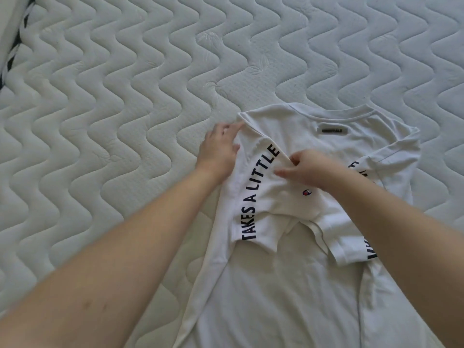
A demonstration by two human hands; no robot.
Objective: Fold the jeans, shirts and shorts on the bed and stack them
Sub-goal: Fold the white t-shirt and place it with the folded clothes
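Both of my bare forearms reach in from the bottom edge, over the lower body of the white cotton T-shirt (276,297), which lies back-side up on the bed's white quilted mattress (125,96) with its collar pointing away from me and a small dark label just under the neckline. Its two sleeves, each printed with black capital letters, are turned inward across the back, so I judge I am mid-fold, narrowing the shirt before folding it lengthwise. My left hand (218,151) sits at the shirt's left shoulder, where its fingers (229,128) curl on the folded edge and pinch it, I think to keep that crease straight and stop the fabric sliding. My right hand (311,167) rests near the middle of the back, its fingers (295,159) bent and pinching a ridge of cloth at the top of the lettered left sleeve, apparently to draw that sleeve flat against the body. Neither hand is spread open; both grip fabric. No jeans, shorts or finished stack show anywhere, so stacking seems some way off. A dark-and-white striped cloth (15,46) peeks in at the far left edge of the bed.
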